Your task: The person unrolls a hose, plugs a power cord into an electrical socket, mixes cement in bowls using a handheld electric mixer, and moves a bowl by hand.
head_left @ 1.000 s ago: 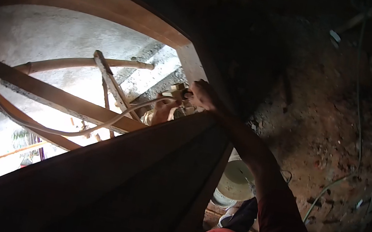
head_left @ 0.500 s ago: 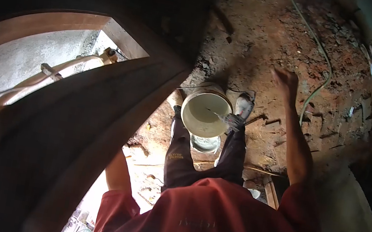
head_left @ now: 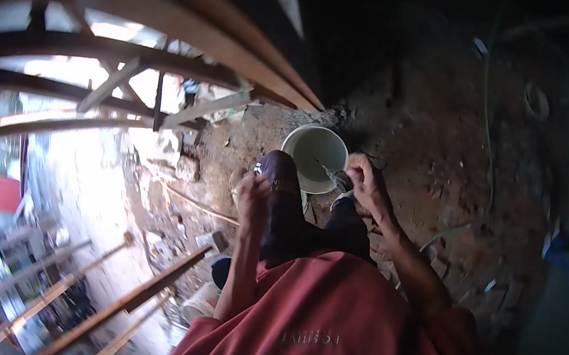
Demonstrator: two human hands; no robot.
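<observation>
My left hand [head_left: 254, 199] is raised over my left thigh, its fingers curled; whether anything small is inside cannot be made out. To the right of the bucket, my right hand [head_left: 367, 180] is also curled, near a greyish item [head_left: 339, 180] at the bucket's edge. The image is too blurred to tell whether the hand touches that item. Between and beyond my hands a pale round bucket [head_left: 319, 135] stands on the ground by my legs, with a thin dark object across its inside.
Wooden beams [head_left: 197, 67] cross the upper left. Long timber pieces [head_left: 128, 302] slant at the lower left, near a red object [head_left: 4, 194]. A thin hose [head_left: 487, 125] runs over the rubble-strewn ground [head_left: 433, 142] at right.
The view has swung, and the dark panel at left no longer covers my left arm. My left hand has come into view. My right hand has moved inward, close to the bucket.
</observation>
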